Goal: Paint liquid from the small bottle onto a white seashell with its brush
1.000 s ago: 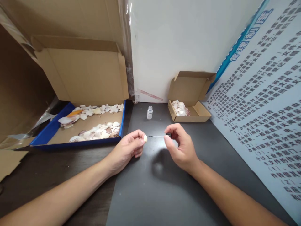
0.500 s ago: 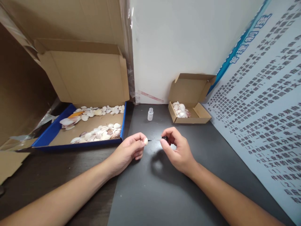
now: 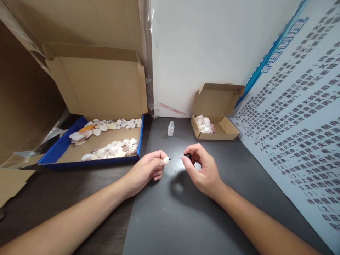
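Note:
Between thumb and forefinger, my left hand (image 3: pixel 151 165) pinches a small pale seashell (image 3: pixel 166 160) above the grey mat. My right hand (image 3: pixel 200 166) is closed on a black brush cap (image 3: pixel 188 156); its thin stem points left, and the dark brush tip (image 3: pixel 170 159) is at the shell's right edge. Whether the tip touches the shell I cannot tell. Beyond both hands a small clear glass bottle (image 3: pixel 170 129) with a white label stands upright, its top uncapped.
On the left lies an open blue-edged cardboard box (image 3: pixel 92 163) with rows of shells in it. A smaller open cardboard box (image 3: pixel 225 135) at the back right holds white shells in its left part. A printed sheet (image 3: pixel 297 117) slopes along the right side.
The view has shifted slightly, so everything sits a little further right. The shell in my left hand appears slightly turned. Both hands keep their grips.

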Demonstrator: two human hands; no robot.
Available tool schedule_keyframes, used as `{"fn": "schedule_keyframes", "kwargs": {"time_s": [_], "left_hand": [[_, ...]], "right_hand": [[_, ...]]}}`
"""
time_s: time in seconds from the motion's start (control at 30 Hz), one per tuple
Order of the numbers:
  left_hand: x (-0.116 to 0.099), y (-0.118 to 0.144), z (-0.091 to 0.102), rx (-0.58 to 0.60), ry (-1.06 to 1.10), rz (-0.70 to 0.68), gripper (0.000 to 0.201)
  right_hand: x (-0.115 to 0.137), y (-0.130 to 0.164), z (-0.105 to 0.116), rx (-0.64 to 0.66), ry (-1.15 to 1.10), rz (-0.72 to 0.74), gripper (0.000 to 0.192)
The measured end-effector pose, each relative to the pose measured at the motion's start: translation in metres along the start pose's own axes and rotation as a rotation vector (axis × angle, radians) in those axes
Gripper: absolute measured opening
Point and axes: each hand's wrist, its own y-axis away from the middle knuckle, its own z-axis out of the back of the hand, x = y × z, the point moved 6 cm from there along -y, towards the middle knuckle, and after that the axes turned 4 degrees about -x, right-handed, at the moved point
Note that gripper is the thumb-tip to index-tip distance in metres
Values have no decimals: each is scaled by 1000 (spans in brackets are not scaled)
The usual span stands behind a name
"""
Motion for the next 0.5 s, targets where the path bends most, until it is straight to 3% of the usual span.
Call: {"fn": "schedule_keyframes", "kwargs": {"time_s": [0.5], "left_hand": [[2, -2, 1, 26, -55, -41, 23]], "right_hand": [[8, 0, 2, -26, 28, 64, 4]]}}
